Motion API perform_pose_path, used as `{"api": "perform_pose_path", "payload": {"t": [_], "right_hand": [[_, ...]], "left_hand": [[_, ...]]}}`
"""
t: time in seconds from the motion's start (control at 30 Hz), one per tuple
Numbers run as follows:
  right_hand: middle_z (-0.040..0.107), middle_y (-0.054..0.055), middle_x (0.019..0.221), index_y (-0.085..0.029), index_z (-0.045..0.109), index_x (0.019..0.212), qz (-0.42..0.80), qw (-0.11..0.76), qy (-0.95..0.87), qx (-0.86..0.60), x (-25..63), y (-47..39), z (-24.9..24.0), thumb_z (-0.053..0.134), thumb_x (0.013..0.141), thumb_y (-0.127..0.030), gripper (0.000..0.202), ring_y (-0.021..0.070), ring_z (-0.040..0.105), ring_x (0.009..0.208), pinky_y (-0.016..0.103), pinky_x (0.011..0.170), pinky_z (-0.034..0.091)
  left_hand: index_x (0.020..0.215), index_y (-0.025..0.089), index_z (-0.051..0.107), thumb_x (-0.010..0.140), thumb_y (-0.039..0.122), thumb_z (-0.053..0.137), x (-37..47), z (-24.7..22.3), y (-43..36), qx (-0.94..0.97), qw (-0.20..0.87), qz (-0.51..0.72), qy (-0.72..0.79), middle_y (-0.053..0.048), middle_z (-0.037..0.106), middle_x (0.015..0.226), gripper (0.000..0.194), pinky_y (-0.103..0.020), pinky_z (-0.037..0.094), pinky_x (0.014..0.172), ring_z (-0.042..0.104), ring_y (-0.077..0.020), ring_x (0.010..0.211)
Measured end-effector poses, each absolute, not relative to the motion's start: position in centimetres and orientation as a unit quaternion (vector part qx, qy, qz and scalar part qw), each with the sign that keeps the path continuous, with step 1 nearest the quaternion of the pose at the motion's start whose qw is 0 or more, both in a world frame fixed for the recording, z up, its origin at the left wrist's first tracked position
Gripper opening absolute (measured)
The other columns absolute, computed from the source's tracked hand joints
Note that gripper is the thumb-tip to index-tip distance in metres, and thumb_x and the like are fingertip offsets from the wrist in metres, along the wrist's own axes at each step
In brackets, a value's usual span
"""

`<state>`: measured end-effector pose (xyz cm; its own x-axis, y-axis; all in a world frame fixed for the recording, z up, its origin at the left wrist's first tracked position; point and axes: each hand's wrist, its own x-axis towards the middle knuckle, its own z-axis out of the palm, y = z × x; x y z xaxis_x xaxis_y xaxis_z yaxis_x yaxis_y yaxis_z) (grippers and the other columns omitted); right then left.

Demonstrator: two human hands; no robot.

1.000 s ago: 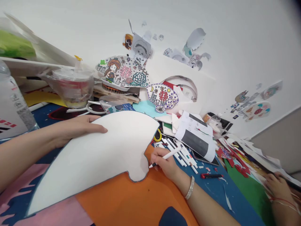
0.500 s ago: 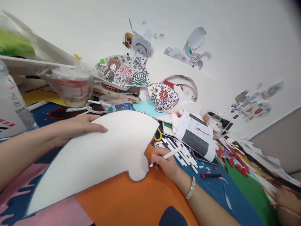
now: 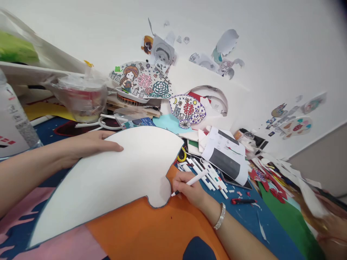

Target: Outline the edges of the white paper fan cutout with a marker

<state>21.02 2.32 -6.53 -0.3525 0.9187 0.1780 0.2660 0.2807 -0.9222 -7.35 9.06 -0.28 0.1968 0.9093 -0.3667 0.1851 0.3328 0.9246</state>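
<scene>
White card (image 3: 114, 177) lies flat on the orange sheet (image 3: 151, 234) under the spread left hand (image 3: 81, 146), while the right hand (image 3: 189, 189), fingers closed around a pen (image 3: 191, 179), has crept its tip slightly along the card's edge since a second ago.

Pen tip: the white pen (image 3: 189, 179) ends behind the white sheet's (image 3: 114, 180) edge.
Bottle (image 3: 12, 119): cut by left edge.
Co-worker's hand (image 3: 332, 231): blurred, cut at right edge.
</scene>
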Motion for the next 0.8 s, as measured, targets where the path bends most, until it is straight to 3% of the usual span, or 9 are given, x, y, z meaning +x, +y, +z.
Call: {"api": "perform_pose_path", "payload": {"t": [0.8], "right_hand": [[0.045,-0.004,0.047,-0.02,0.046,0.052,0.413,0.374,-0.719,-0.415,20.89,2.19,-6.46,0.047,0.071,-0.021,0.018,0.0083,0.039,0.038,0.021,0.038,0.027]], "left_hand": [[0.115,0.02,0.056,0.049,0.022,0.074,-7.41,-0.34,9.11,0.492,0.6,0.302,0.554,-0.004,0.074,0.07,0.069,-0.036,0.059,0.058,0.071,-0.0257,0.063]]}}
